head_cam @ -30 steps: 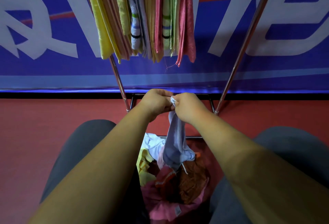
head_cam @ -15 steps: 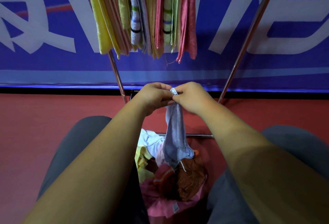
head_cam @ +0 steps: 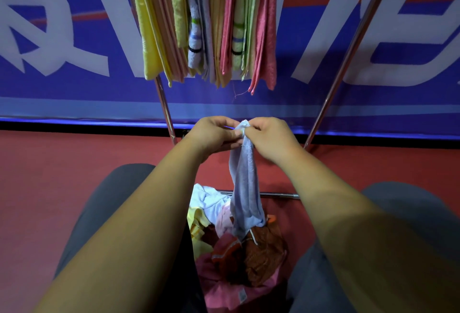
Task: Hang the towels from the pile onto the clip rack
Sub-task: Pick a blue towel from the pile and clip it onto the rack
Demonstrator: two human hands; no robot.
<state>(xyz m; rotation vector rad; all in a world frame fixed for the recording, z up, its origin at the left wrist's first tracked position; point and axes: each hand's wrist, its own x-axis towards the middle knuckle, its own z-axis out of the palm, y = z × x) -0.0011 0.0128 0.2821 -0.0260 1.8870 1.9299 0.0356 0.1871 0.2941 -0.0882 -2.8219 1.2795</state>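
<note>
**Hung towels**: upper ends, and whatever holds them, cut off by top edge. **Rack:** right pole & left pole run out of frame at top. Floor bar partly behind pale-blue towel. **Towel's top corner:** bunched betw. left hand & right hand, fingertips mostly covered. **Pile**: sides hidden by forearms & legs, near part cut by bottom edge. **Label**: too small to read. **Banner**: lettering cropped, illegible.
</note>
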